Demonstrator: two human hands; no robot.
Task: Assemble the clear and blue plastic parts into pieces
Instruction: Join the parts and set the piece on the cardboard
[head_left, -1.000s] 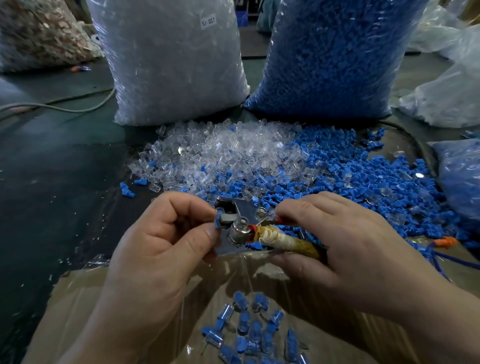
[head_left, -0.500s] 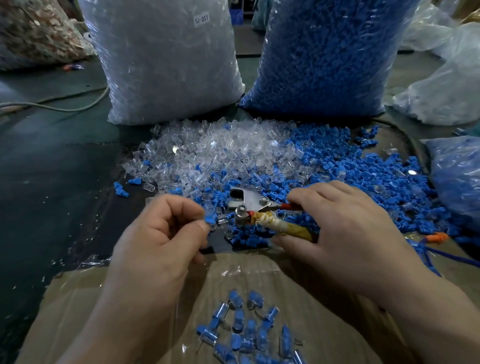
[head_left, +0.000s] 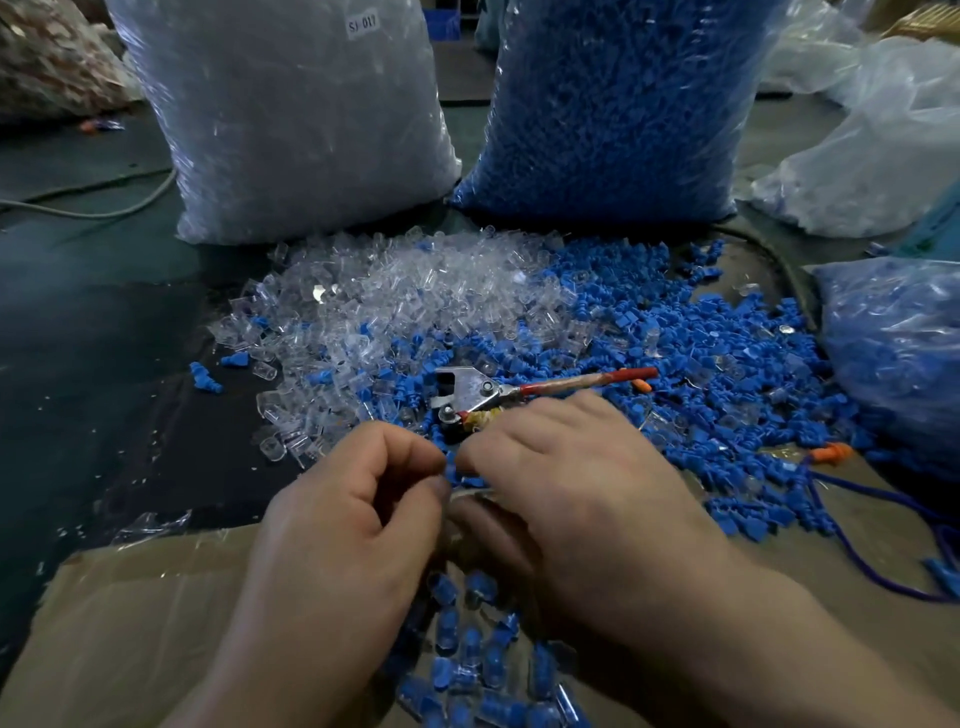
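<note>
Left hand: The left hand (head_left: 353, 519) is shown with fingers curled, and a small blue plastic plug (head_left: 450, 471) is pinched between thumb and forefinger where the two hands meet.
Right hand: The right hand (head_left: 571, 499) is held knuckles up, its fingers curled under and set against the left fingertips. A pale glint is seen beneath them, but what is gripped cannot be told through the blur.
Loose parts: A heap of clear plastic caps (head_left: 405, 291) is spread beyond the hands and runs into a heap of blue plastic plugs (head_left: 717, 374) on its right.
Tool: A metal hand crimper with a red handle (head_left: 478, 392) is laid on the heaps, just beyond the right knuckles.
Finished pieces: Blue-filled clear pieces (head_left: 467, 649) are gathered on a sheet of brown cardboard (head_left: 130, 623), between and below the wrists.
Supply: A tall sack of clear parts (head_left: 291, 114) and a tall sack of blue parts (head_left: 613, 104) are stood behind the heaps.
Step in hand: One plug is judged to be being mated with one cap.
Done well: The plug should be gripped by its tail, lined up straight with the cap's open end, and pushed until fully seated. A tilted entry should be avoided, since thin clear plastic may crack.
</note>
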